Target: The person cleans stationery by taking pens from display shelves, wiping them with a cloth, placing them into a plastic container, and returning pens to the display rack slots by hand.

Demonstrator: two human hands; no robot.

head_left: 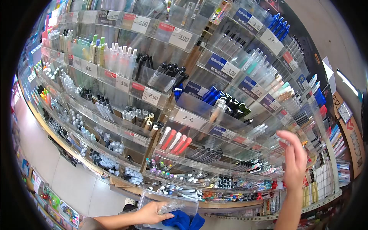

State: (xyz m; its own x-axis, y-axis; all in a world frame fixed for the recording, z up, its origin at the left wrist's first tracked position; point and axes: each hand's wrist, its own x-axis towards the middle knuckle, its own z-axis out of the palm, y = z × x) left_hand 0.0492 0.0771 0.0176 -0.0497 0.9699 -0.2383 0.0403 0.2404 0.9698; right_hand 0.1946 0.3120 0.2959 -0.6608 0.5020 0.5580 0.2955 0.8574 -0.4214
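Observation:
Low in front of me, my left hand (152, 213) is closed around a bundle of clear, pen-like items (172, 207). Just beside its fingers a blue cloth (183, 220) lies over a clear plastic bin (196, 207); whether the hand also grips the cloth is hard to see. My right hand (296, 157) is raised at the right side of the pen rack, fingers bent and apart. Its fingertips are nearest the clear compartments, close to some clear-capped pens (259, 129). I make out nothing held in it.
A tiered clear acrylic rack (184, 119) full of pens curves across the view, with price tags (181, 37) along its ledges. Red and white pens (176, 140) stand mid-rack. A wire grid (324, 178) is at right, and tiled floor (69, 172) at lower left.

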